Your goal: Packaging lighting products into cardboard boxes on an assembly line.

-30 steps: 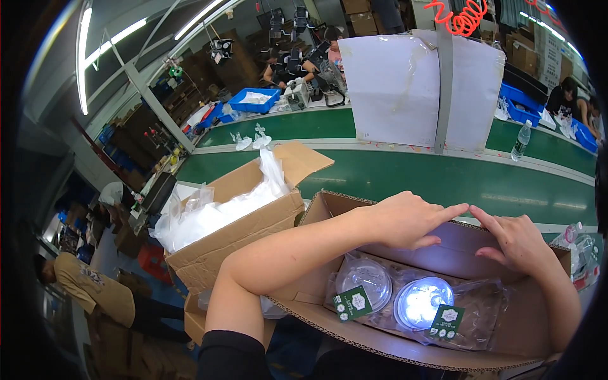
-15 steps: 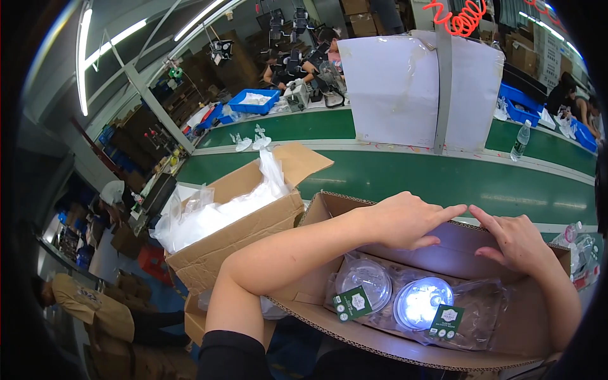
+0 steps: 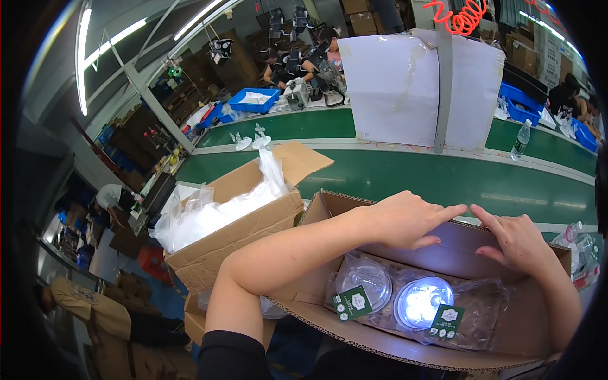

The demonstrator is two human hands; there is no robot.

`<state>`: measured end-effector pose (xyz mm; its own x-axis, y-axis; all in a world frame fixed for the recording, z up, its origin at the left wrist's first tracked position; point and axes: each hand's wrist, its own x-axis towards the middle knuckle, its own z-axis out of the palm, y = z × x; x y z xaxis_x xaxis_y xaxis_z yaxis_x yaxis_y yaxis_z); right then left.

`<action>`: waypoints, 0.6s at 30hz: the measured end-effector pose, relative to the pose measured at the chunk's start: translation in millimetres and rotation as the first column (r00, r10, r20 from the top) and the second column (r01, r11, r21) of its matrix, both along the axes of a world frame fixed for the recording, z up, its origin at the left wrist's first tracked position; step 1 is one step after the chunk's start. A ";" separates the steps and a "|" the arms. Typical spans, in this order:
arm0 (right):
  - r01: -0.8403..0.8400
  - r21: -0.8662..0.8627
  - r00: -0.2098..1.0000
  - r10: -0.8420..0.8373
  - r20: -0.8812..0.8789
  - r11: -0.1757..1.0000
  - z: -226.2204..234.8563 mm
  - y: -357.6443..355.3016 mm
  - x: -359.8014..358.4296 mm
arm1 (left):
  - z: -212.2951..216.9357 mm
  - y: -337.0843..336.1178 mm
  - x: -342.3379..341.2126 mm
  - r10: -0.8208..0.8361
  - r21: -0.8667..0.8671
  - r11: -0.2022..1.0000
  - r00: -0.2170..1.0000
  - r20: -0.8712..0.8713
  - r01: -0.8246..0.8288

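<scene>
An open brown cardboard box (image 3: 316,215) lies in front of me. Inside it sit two round clear lamps in plastic bags with green tags: one dim lamp (image 3: 363,283) on the left and one lit, glowing lamp (image 3: 422,301) on the right. My left hand (image 3: 405,218) lies flat on the box's far flap, fingers stretched right. My right hand (image 3: 516,240) rests on the same flap, fingers spread, its tips close to the left hand's. Neither hand holds anything.
A second open carton (image 3: 237,225) stuffed with white plastic bags stands to the left. Behind runs a green conveyor belt (image 3: 443,180) with a white board (image 3: 399,88) and a water bottle (image 3: 520,139). Blue bins (image 3: 250,101) and other workers are farther off.
Both hands stay on the far flap almost unmoved. A person at the lower left has shifted a little.
</scene>
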<state>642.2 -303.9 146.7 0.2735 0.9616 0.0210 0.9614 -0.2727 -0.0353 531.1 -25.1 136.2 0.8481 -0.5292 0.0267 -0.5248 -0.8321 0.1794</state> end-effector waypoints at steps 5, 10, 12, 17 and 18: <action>-0.053 0.072 0.998 0.051 0.037 0.996 -2.5 0.0 1.7 | -0.1 -0.2 -0.3 0.007 0.000 1.000 1.000 -0.006 -0.007; -0.058 0.079 0.998 0.055 0.034 0.995 -3.2 0.0 1.8 | -1.6 0.8 -0.3 -0.008 -0.016 1.000 1.000 0.012 0.008; -0.063 0.082 0.998 0.061 0.033 0.995 -3.3 0.1 2.0 | -3.4 0.5 -0.2 -0.005 -0.028 1.000 1.000 0.023 0.005; -0.066 0.084 0.997 0.063 0.037 0.994 -2.0 0.4 1.4 | -3.1 0.2 -0.2 0.005 -0.030 1.000 1.000 0.013 -0.005; -0.066 0.084 0.997 0.063 0.037 0.994 -2.2 0.1 1.5 | -3.7 0.2 0.4 0.003 -0.029 1.000 1.000 0.017 -0.002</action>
<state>643.7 -303.8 144.5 0.2091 0.9715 0.1117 0.9779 -0.2079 -0.0225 531.4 -24.9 132.5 0.8487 -0.5258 0.0564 -0.5259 -0.8279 0.1948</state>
